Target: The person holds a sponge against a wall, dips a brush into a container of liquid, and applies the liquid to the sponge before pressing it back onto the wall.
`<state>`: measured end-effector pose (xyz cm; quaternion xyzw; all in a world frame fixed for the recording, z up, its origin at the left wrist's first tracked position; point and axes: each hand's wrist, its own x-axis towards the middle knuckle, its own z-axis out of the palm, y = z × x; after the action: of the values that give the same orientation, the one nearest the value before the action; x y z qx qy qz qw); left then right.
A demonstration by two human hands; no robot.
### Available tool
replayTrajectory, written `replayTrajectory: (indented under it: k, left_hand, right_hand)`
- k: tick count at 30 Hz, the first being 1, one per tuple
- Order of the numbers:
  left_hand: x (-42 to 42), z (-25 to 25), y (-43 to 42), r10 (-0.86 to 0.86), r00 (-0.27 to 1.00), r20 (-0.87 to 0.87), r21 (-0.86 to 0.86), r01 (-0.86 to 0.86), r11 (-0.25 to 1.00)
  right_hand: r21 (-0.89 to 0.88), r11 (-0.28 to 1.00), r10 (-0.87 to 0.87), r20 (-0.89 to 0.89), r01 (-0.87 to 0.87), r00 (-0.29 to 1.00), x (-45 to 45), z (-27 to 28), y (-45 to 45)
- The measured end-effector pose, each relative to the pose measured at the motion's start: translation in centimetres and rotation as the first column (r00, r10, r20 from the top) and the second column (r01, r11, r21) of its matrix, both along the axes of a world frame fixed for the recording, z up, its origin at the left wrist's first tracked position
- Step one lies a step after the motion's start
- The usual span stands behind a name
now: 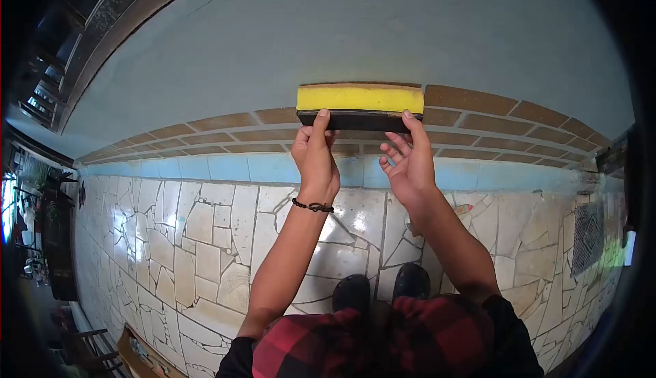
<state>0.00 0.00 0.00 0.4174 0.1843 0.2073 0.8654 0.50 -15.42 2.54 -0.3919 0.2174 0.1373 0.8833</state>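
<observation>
Red-and-black checked cloth [294,347] fills the bottom center, nearest us. Above it, our left hand [316,156], with a dark beaded bracelet [313,207] at the wrist, grips the yellow-and-black block [360,98] near its left end: thumb on the face, fingers behind and below. Our right hand [410,163] pinches the right end, thumb at the black lower edge, other fingers loosely curled. One hand per end probably keeps the long block level; thumbs stay mostly off the yellow part, likely to leave it free.

The block sits upper center, long side across the frame, in front of the gray wall [342,29] and its brick-pattern band [478,98]; contact with the wall, can't tell. Pale blue strip [229,168] runs below the band. Farther down, dark shoes [352,292] face the wall, presumably for easy reach, on the stone floor [205,234]. Patterned mat [588,238], right edge.
</observation>
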Motion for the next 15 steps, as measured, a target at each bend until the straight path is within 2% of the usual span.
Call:
replayTrajectory:
  k: [8,11,12,15]
  left_hand:
    - [-1.6,0.3,-0.3,0.022,1.000,-0.003,-0.020,-0.022,1.000]
    - [-3.7,-1.1,-0.1,0.004,1.000,0.008,-0.055,-0.004,0.998]
    - [-4.6,-0.4,-0.7,0.055,0.998,-0.017,-0.075,-0.056,0.996]
    - [-7.3,-1.3,-1.1,0.044,0.999,-0.018,-0.132,-0.046,0.990]
  right_hand:
    - [-0.043,0.999,-0.003,0.025,0.004,1.000,-1.6,-0.5,0.1]
    - [-0.008,0.999,-0.041,0.087,0.042,0.995,-3.3,-1.4,0.2]
    - [0.017,0.998,-0.067,0.106,0.066,0.992,-4.1,-1.4,0.2]
    - [0.076,0.993,-0.110,0.266,0.093,0.958,-5.8,-2.5,0.7]
